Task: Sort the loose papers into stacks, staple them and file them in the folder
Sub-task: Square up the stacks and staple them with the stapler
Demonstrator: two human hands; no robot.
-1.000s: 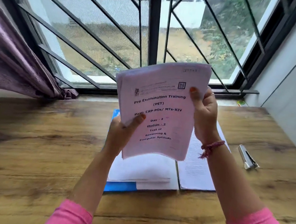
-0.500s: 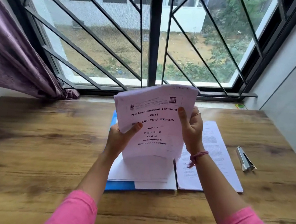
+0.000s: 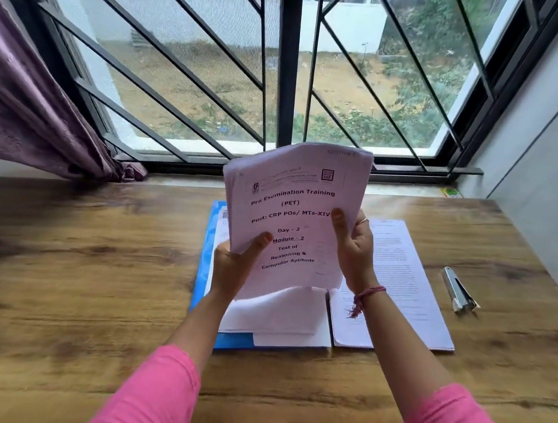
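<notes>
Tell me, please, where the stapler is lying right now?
In the head view the stapler lies on the wooden table, out to the person's right, apart from the sheets of paper beside the open blue folder.

**Wooden bench under the window**

The bench [image 3: 76, 259] is brown wood with dark grain, its far edge against the window sill. Near its middle lies an open blue folder [image 3: 200, 272], with loose white sheets [image 3: 276, 318] stacked on its left half and a printed page [image 3: 407, 287] on its right half. To the right of the folder, apart from it, a silver stapler [image 3: 458, 290] lies flat on the wood. At the far left edge, the end of a purple curtain [image 3: 130, 171] reaches the bench.
</notes>
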